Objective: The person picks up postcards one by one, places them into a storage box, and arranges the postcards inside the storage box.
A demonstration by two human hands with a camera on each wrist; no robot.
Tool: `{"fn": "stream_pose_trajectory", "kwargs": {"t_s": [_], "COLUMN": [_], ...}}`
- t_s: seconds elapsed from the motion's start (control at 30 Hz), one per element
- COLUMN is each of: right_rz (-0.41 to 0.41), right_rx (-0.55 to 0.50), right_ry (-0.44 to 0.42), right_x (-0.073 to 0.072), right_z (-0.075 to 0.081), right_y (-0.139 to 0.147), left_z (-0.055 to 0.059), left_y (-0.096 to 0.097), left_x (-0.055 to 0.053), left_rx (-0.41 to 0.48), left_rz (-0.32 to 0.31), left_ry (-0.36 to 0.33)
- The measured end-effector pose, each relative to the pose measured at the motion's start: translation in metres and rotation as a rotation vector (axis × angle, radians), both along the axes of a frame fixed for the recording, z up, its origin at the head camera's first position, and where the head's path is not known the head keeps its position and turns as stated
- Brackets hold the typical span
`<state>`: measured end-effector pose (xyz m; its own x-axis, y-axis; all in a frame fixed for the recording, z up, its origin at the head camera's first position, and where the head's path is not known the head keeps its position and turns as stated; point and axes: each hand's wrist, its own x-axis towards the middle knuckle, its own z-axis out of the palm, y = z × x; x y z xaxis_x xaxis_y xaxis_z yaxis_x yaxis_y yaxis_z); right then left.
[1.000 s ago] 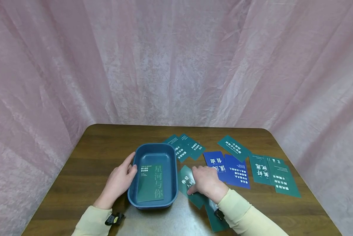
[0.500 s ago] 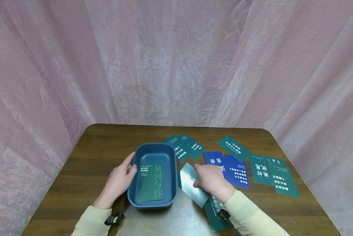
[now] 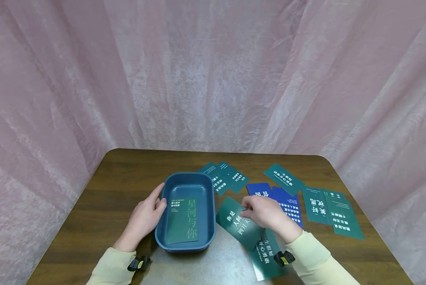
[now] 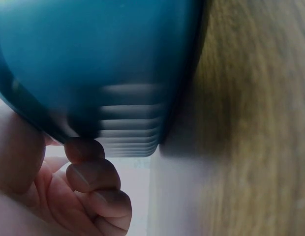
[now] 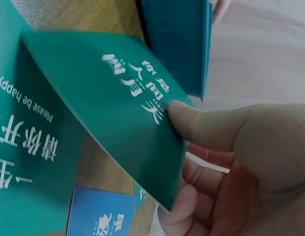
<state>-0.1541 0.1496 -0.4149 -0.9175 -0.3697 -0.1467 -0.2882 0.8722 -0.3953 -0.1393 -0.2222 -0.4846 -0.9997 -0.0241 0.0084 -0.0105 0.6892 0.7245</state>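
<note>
My left hand [image 3: 147,213] grips the left rim of a blue rectangular plastic tub [image 3: 189,186]; in the left wrist view its fingers [image 4: 93,174] curl at the tub's edge. One green card [image 3: 182,221] with pale lettering lies inside the tub. To the right of the tub, my right hand [image 3: 268,213] pinches a green card [image 3: 236,223] with white characters by its edge. The right wrist view shows this card [image 5: 113,98] tilted up between thumb and fingers. Its lower corner overlaps another green card [image 3: 266,253] on the table.
Two blue cards [image 3: 287,204] lie partly behind my right hand. Overlapping green cards [image 3: 345,215] are at the right, and one green card [image 3: 283,178] is behind the blue ones. Two more green cards [image 3: 231,178] lie beyond the tub. A pink curtain [image 3: 213,79] hangs behind the wooden table [image 3: 127,170].
My right hand has pinched the green card's edge and tilted it up off the table, moving slightly right. The left hand and the tub have stayed in place.
</note>
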Motion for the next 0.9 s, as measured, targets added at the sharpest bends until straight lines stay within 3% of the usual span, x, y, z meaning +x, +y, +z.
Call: {"fn": "stream_pose_trajectory", "kwargs": {"t_s": [0.23,0.5,0.73,0.9], "right_rz": [0.025,0.033,0.012,0.004], "right_rx": [-0.111,-0.184,-0.342,-0.427], "right_ry": [-0.057,-0.043,-0.166,-0.162], "right_x": [0.000,-0.002,-0.006,-0.008], "right_z": [0.008,0.018,0.037,0.041], "right_y": [0.016,0.029,0.041,0.038], "left_z": [-0.001,-0.002,-0.002,-0.002], "left_y": [0.001,0.000,0.000,0.000], "left_x": [-0.001,-0.002,-0.001,-0.002], "left_rx": [-0.001,-0.003,-0.005,-0.004], "left_rz": [0.003,0.007,0.004,0.002], "left_ry": [0.000,-0.001,0.002,0.011]}}
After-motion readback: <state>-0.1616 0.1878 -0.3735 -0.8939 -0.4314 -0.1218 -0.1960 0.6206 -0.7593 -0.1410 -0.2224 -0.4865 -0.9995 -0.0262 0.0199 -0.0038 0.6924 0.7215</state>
